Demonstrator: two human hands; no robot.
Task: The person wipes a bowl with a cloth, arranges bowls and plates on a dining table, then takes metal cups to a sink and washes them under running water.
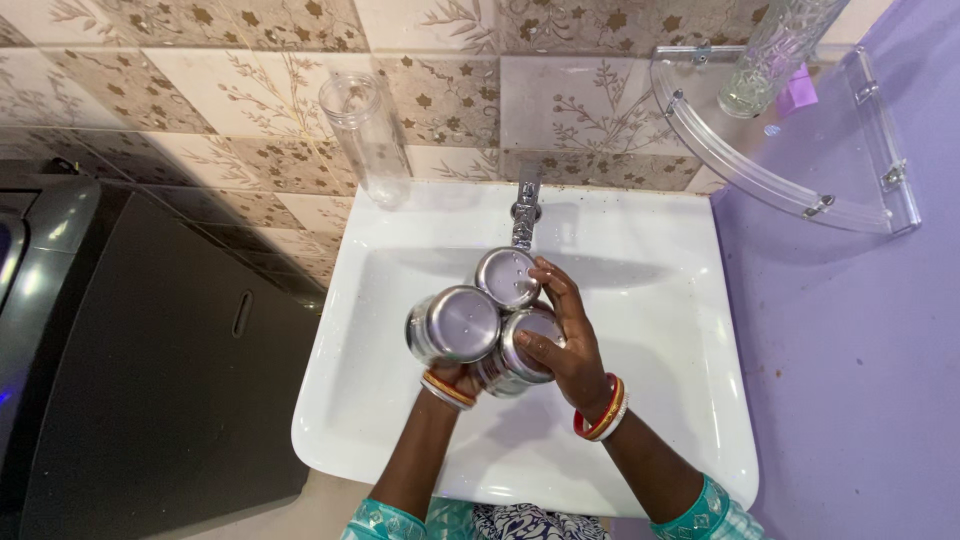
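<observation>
Both hands over the white sink (660, 300): the left hand (455, 378), mostly hidden, grips a steel tumbler (455, 323), the right hand (570, 345) closes round two more tumblers (522, 340), bases up toward us, axes near vertical, under the tap (526, 205).

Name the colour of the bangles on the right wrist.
Red and gold bangles, clearest in the head view.

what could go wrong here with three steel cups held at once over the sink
1. The three shiny steel cups are bunched upside down between the left hand and right hand; one might slip and clatter into the white ceramic sink.
2. The cups sit close under the metal tap, so they may knock it.
3. The clear plastic jar stands on the sink's back edge, where a bump could tip it.
</observation>
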